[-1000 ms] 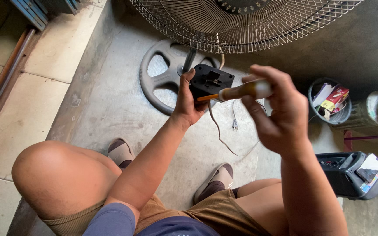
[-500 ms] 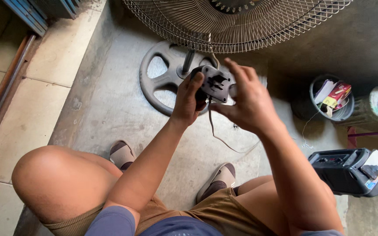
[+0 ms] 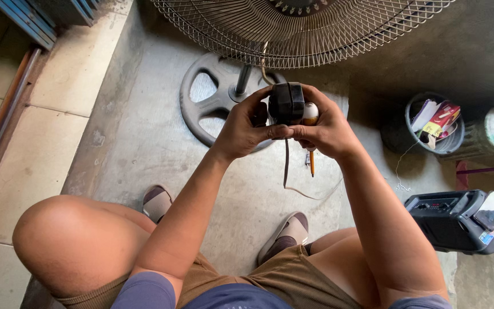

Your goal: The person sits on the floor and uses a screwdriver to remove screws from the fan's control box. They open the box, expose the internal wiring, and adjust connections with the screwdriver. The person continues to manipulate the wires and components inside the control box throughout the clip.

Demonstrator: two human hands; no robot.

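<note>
Both hands up at chest height over concrete floor (image 3: 144, 143). Left hand (image 3: 244, 129) curled tight round black plug-like part (image 3: 286, 103), thumb over its face. Right hand (image 3: 327, 129) closed on same part, screwdriver (image 3: 311, 137) pinched alongside, tip down. Cable (image 3: 287, 166) dangles loose. Fan base (image 3: 212, 103) just beyond. Risk, as I judge: crowded right grip lets screwdriver slip, drop toward sandalled feet; hanging cable could snag knee.

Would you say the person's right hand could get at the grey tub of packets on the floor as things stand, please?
Probably not at once: the right hand shares the black part and holds a screwdriver. The floor toward the tub looks unobstructed.
</note>
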